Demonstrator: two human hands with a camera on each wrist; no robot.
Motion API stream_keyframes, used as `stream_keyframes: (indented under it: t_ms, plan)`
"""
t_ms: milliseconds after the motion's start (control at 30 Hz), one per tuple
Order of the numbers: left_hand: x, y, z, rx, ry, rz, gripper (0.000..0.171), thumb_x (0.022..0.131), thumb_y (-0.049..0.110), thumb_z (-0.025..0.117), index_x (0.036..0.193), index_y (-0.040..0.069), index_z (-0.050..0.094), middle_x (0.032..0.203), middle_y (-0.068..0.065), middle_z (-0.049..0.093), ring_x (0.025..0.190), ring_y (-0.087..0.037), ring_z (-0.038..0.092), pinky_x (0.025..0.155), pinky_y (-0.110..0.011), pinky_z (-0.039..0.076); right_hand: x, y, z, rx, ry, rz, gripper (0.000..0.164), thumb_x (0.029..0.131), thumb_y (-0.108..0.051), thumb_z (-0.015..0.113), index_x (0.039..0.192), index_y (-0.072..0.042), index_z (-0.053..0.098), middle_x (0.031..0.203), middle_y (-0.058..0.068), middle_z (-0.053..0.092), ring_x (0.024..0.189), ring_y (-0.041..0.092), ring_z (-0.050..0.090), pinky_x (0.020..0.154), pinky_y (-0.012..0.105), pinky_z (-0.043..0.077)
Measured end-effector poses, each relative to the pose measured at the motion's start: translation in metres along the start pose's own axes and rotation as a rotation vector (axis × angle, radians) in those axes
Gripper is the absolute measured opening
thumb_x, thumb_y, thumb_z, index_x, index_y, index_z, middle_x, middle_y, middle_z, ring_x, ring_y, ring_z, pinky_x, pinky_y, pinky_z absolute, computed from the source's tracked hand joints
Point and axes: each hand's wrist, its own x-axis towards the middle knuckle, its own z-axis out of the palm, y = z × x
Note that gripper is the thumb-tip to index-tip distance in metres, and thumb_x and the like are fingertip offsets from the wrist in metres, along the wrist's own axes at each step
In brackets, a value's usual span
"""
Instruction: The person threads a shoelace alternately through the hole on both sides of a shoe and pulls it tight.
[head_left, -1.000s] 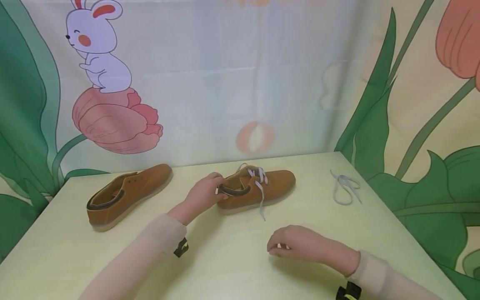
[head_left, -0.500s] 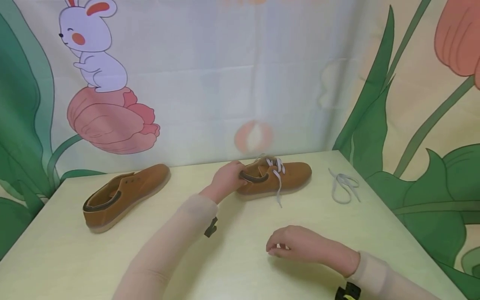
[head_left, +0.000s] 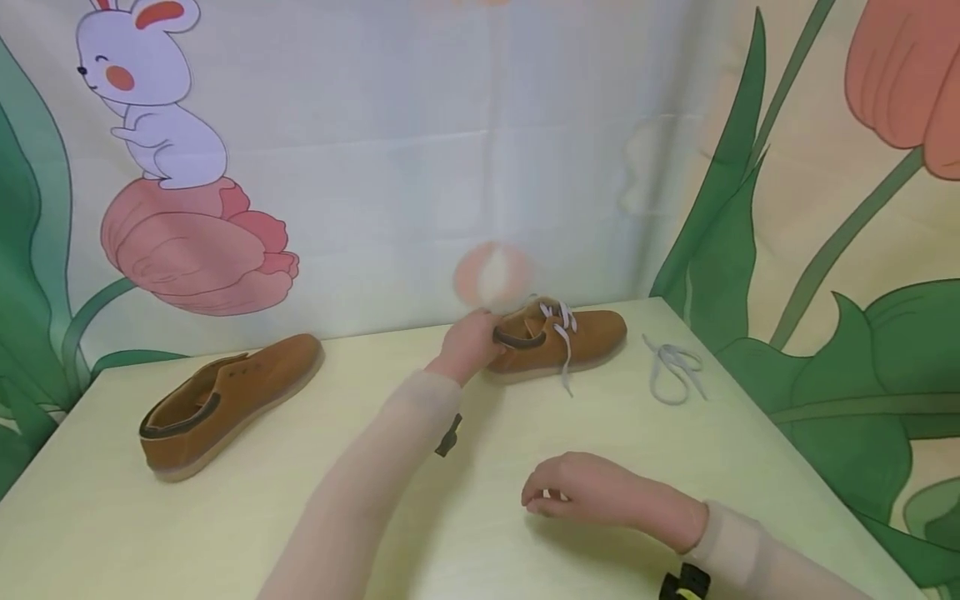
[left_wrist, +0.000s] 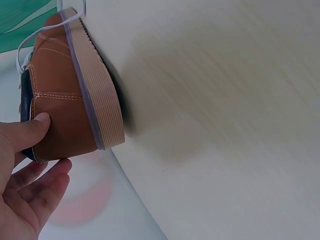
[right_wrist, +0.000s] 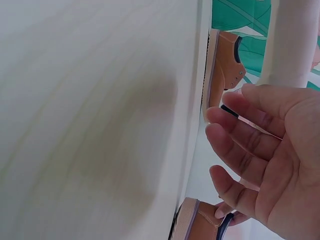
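A brown shoe with a grey lace (head_left: pixel 577 337) stands at the back of the table, toe to the right. My left hand (head_left: pixel 467 343) pinches its heel; in the left wrist view the thumb (left_wrist: pixel 35 131) presses the outside near the dark collar and the fingers are behind the heel. One lace end hangs down the near side. My right hand (head_left: pixel 592 487) hovers over the near part of the table, fingers loosely curled, holding nothing. At the left lies the other brown shoe (head_left: pixel 232 408), its eyelets bare of any lace.
A loose grey shoelace (head_left: pixel 675 371) lies looped on the table (head_left: pixel 360 400), right of the laced shoe. Behind the table's back edge hangs a printed cloth (head_left: pixel 360 167) with a rabbit and tulips; it continues along the right side.
My left hand has carried the laced shoe to the right and toward the back of the table. The right hand keeps its place. The head view has turned slightly right.
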Motion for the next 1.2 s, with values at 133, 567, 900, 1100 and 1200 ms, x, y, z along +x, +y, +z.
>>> stream_keyframes:
  t_ms: [133,567,900,1100,1200]
  plan:
    - [0.01,0.006,0.003,0.002,-0.003,-0.01,0.034,0.089,0.014,0.078,0.122,0.006,0.072,0.121,-0.011,0.069,0.115,-0.027,0.066,0.101,-0.039,0.054,-0.002,0.003,0.001,-0.012,0.007,0.007,0.014,0.101,-0.019,0.064,0.105,-0.013,0.076,0.099,-0.004,0.077,0.079,-0.004,0.059,0.075,0.016,0.051]
    - [0.029,0.018,0.013,0.088,0.027,-0.038,0.027,0.092,0.013,0.073,0.118,0.005,0.073,0.116,-0.011,0.072,0.109,-0.026,0.069,0.095,-0.036,0.057,-0.004,0.004,0.002,0.059,-0.034,0.093,0.016,0.101,-0.019,0.064,0.108,-0.012,0.077,0.104,-0.003,0.078,0.083,-0.004,0.061,0.079,0.019,0.053]
    - [0.019,0.013,-0.01,0.079,-0.028,0.074,0.041,0.096,0.019,0.069,0.134,0.005,0.061,0.135,-0.014,0.067,0.124,-0.029,0.065,0.104,-0.042,0.054,-0.003,0.006,0.001,0.041,-0.016,0.064,0.016,0.101,-0.018,0.064,0.108,-0.011,0.077,0.104,-0.002,0.078,0.082,-0.004,0.06,0.078,0.018,0.053]
    - [-0.029,-0.003,-0.045,0.078,-0.003,0.125,0.054,0.1,0.024,0.064,0.149,0.007,0.05,0.151,-0.014,0.056,0.138,-0.033,0.056,0.108,-0.047,0.051,-0.003,0.0,-0.002,0.089,-0.02,0.055,0.017,0.101,-0.019,0.064,0.109,-0.011,0.077,0.106,-0.002,0.078,0.085,-0.004,0.062,0.08,0.018,0.053]
    - [-0.066,-0.016,-0.062,0.088,0.026,0.132,0.047,0.099,0.024,0.065,0.142,0.006,0.057,0.145,-0.015,0.061,0.133,-0.034,0.059,0.105,-0.049,0.053,0.0,-0.003,-0.003,0.104,-0.018,0.039,0.017,0.101,-0.02,0.064,0.109,-0.011,0.076,0.107,-0.002,0.078,0.086,-0.004,0.062,0.08,0.019,0.054]
